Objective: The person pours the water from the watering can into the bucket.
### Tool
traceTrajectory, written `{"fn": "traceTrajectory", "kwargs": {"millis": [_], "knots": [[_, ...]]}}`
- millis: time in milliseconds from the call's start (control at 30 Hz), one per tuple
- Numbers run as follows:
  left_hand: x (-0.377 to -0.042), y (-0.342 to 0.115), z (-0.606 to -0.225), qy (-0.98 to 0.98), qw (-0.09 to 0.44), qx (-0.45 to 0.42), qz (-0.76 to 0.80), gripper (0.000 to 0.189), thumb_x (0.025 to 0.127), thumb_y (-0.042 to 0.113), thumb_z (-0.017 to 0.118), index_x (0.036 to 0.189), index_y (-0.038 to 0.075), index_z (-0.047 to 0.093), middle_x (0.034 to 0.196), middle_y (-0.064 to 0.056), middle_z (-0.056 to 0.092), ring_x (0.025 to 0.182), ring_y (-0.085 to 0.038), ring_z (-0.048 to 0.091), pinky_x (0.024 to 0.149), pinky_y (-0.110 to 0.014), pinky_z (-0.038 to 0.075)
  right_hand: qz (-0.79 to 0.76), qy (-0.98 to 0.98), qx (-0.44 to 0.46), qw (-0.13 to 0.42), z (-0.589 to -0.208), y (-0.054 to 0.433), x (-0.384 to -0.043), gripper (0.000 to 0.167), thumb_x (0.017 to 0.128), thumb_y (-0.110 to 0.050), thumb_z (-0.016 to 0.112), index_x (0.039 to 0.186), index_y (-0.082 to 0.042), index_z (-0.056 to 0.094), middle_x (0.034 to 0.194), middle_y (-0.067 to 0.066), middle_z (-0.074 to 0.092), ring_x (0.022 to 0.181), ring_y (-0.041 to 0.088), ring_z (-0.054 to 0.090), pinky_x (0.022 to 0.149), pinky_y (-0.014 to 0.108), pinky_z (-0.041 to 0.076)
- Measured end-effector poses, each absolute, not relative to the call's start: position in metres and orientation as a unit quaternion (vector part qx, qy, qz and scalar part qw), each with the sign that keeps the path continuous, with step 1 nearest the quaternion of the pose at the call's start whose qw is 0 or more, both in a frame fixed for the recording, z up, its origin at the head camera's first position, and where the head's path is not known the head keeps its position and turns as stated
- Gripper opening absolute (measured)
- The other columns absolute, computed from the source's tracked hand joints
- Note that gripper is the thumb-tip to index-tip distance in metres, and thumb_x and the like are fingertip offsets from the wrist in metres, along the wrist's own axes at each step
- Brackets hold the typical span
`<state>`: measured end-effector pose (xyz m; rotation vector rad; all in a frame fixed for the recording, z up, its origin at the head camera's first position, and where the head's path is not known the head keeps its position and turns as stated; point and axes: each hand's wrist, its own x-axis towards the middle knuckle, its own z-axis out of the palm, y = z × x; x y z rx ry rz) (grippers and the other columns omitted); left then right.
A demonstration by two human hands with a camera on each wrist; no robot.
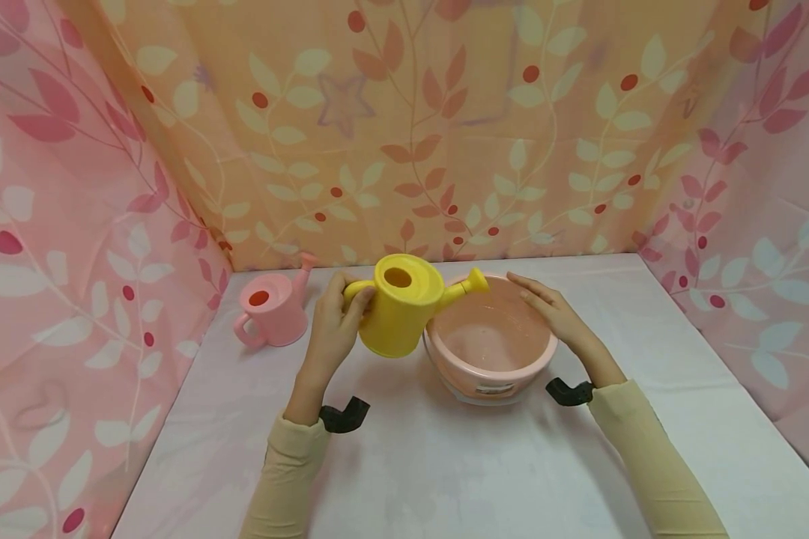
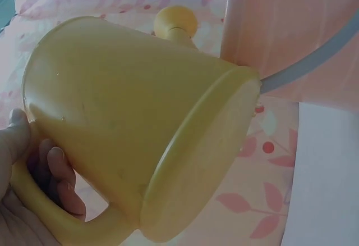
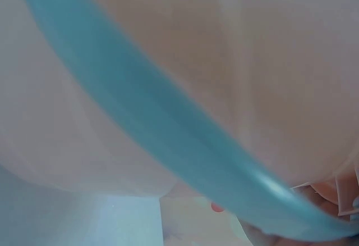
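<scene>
A yellow watering can (image 1: 399, 307) is held by my left hand (image 1: 337, 314), its fingers and thumb round the handle. The can leans slightly right, its base clear of the table in the left wrist view. Its spout reaches over the left rim of a pink bowl (image 1: 492, 363), the nozzle above the bowl's inside. Small glints show inside the bowl. My right hand (image 1: 558, 314) rests on the bowl's far right rim with fingers extended; the thumb is hidden. Close up in the right wrist view, a blue-grey curved band (image 3: 168, 119) crosses the bowl's outside.
A pink watering can (image 1: 276, 314) stands at the back left of the white-covered table (image 1: 404, 471), spout pointing to the back right. Patterned cloth (image 1: 404, 127) hangs behind the table and on both sides. A small black curved piece sits at each wrist.
</scene>
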<state>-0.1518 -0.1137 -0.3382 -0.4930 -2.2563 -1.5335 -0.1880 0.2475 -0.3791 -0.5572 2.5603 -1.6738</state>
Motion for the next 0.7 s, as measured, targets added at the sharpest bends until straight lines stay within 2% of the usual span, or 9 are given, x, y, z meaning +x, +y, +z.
{"fn": "traceTrajectory", "kwargs": {"millis": [133,233,500,633,700], "knots": [[-0.151,-0.115,-0.341,-0.795,0.174,-0.165,-0.557,0.024,0.092,0.022,0.057,0.098,0.0,0.05,0.086,-0.013,0.057,0.076,-0.02,0.058,0.069,-0.024,0.051,-0.534,0.824,-0.188,0.007,-0.389,0.252,-0.194,0.041,0.1,-0.015,0.039,0.14,-0.004,0.039,0.146,0.017,0.034,0.137,0.033,0.023,0.108,0.054,0.019],[-0.148,-0.115,-0.339,-0.795,0.168,-0.156,-0.562,0.021,0.093,0.017,0.055,0.099,-0.003,0.049,0.087,-0.017,0.057,0.077,-0.023,0.059,0.071,-0.03,0.052,-0.536,0.822,-0.193,0.003,-0.39,0.253,-0.195,0.041,0.1,-0.015,0.04,0.139,-0.004,0.039,0.145,0.017,0.034,0.137,0.033,0.023,0.108,0.054,0.018],[-0.129,-0.115,-0.325,-0.793,0.162,-0.14,-0.57,0.018,0.094,0.011,0.053,0.097,-0.006,0.047,0.086,-0.021,0.059,0.078,-0.028,0.059,0.074,-0.042,0.053,-0.537,0.822,-0.188,0.013,-0.367,0.241,-0.18,0.04,0.099,-0.005,0.036,0.137,0.007,0.035,0.144,0.025,0.031,0.136,0.039,0.021,0.107,0.056,0.018],[-0.129,-0.118,-0.33,-0.788,0.155,-0.133,-0.581,0.019,0.094,0.011,0.052,0.097,-0.007,0.047,0.085,-0.023,0.058,0.078,-0.032,0.059,0.074,-0.048,0.052,-0.53,0.827,-0.185,0.012,-0.361,0.237,-0.176,0.04,0.099,-0.005,0.036,0.137,0.008,0.035,0.144,0.025,0.031,0.135,0.04,0.022,0.107,0.056,0.019],[-0.128,-0.12,-0.332,-0.786,0.151,-0.128,-0.585,0.019,0.095,0.011,0.052,0.096,-0.007,0.047,0.085,-0.023,0.058,0.078,-0.033,0.058,0.073,-0.048,0.052,-0.528,0.829,-0.184,0.012,-0.363,0.238,-0.177,0.04,0.1,-0.006,0.036,0.137,0.008,0.035,0.144,0.025,0.032,0.135,0.039,0.023,0.107,0.055,0.02]]}}
